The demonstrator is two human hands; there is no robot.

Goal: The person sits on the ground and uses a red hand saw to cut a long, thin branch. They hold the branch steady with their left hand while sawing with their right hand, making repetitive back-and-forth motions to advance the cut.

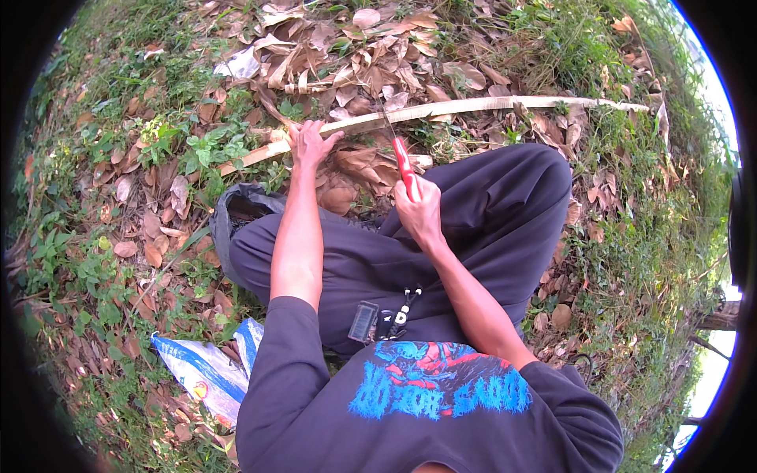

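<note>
A long, pale wooden strip (497,106) lies across the ground in front of my crossed legs, its left end lower than its right. My left hand (309,146) grips it towards the left end, with the thumb pointing right along it. My right hand (418,209) is closed round the red handle of a hand saw (404,167). The saw's thin, dark blade points away from me and crosses the strip right of my left hand. Seen nearly edge-on, the blade does not show its teeth or how deep it sits in the wood.
Dry brown leaves (371,47) and green weeds (71,276) cover the ground. A blue and white plastic sack (206,377) lies at my left hip. Dark plastic (225,225) is beside my left knee. A small dark device (363,322) and a beaded cord (404,311) rest on my lap.
</note>
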